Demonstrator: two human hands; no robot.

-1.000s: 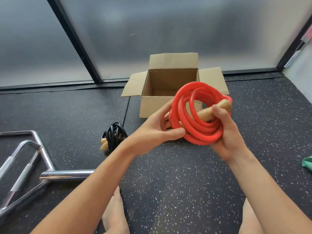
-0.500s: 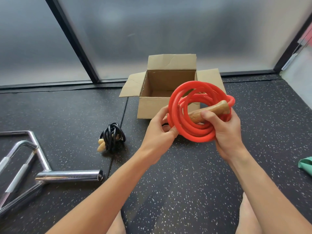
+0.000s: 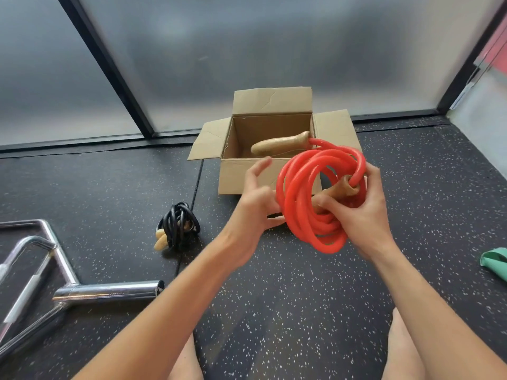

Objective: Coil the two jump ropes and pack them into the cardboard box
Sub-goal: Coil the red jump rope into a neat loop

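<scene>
Kneeling or sitting on the speckled black floor (image 3: 274, 311), the person shows two bare knees at the bottom edge of the view, and two forearms reach forward from there.

One chrome bar attachment (image 3: 41, 286) lies on the floor toward the left edge, its tube end pointing right. One green band (image 3: 495, 263) peeks in at the right edge.

The right hand (image 3: 365, 215) is closed around one red jump rope (image 3: 310, 198), coiled in several loops and held up off the floor; its fingers press one wooden handle (image 3: 338, 192) against the inside of the coil. The left hand (image 3: 253, 207) is at the coil's left side, mostly spread: the lower fingers touch the red loops while the forefinger and thumb stand free in the air, gripping nothing. A second wooden handle (image 3: 279, 144) of the red rope sticks out from the top of the coil toward the left, seen in front of the box opening; whether it hangs above the box or inside it cannot be told.

One black jump rope (image 3: 179, 224), already coiled, lies on the floor left of the hands, with two pale wooden handle ends showing at its left side.

Farther off stands one cardboard box (image 3: 247, 176), all of its visible flaps open, near the frosted glass wall (image 3: 247, 50).
</scene>
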